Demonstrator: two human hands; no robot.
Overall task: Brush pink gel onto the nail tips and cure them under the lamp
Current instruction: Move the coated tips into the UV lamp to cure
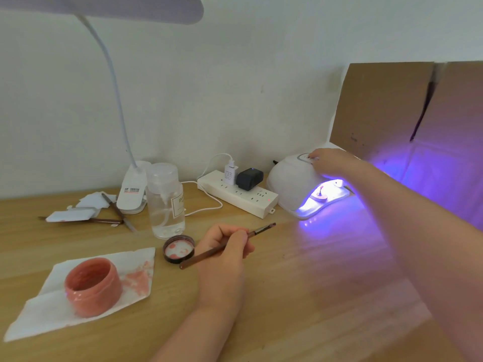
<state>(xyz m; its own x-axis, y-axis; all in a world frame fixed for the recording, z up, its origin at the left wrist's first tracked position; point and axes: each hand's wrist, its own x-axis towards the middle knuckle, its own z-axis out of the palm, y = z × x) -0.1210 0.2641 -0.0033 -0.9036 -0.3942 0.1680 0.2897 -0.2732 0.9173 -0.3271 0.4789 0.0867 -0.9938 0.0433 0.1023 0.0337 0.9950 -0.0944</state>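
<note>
The hands work well apart. The right hand (328,160) reaches across to the top of the curing lamp (292,184), fingers on its control panel, probably to start or reset the timer; whether they are straight or bent there I cannot tell. The left hand (226,246) rests on the table (300,296), fingers curled round the brush (227,246), bristles lifted clear of the wood so no gel smears. Inside the lit lamp mouth stands a nail tip on its holder (320,195), set under the violet glow to cure. The open pink gel jar (92,286) sits on a tissue (39,320) that catches drips, its lid (179,249) upturned beside the brush hand.
</note>
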